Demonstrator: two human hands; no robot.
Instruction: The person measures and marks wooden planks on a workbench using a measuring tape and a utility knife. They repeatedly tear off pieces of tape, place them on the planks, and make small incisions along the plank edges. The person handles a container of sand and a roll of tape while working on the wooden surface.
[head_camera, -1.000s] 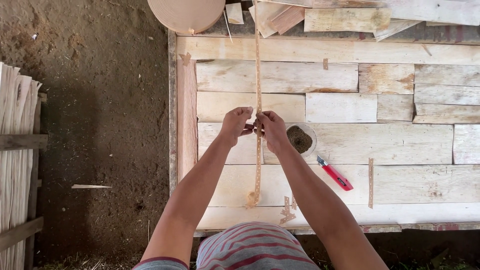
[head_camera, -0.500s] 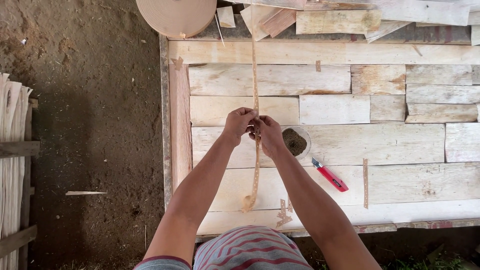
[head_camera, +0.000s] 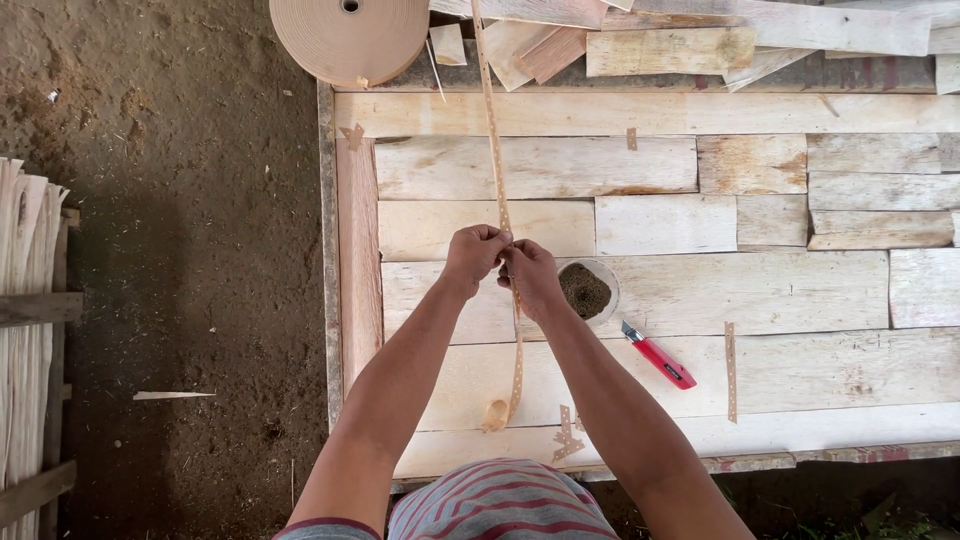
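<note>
Perforated tape strip (head_camera: 492, 150) is pinched between our left hand (head_camera: 473, 255) and right hand (head_camera: 528, 272); behind them sits a half-hidden bowl (head_camera: 590, 290), with a red knife (head_camera: 658, 356) nearby.

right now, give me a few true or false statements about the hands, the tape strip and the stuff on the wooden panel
1. Both hands pinch the perforated tape strip close together. True: the left hand and right hand meet on it.
2. The red utility knife is in the right hand. False: it lies on the wooden panel, to the right of the hands.
3. The tape roll sits beyond the panel's far edge. True.
4. The small round bowl is empty. False: it holds something dark.
5. The strip's near end lies flat and straight. False: it curls up near the panel's near edge.
</note>
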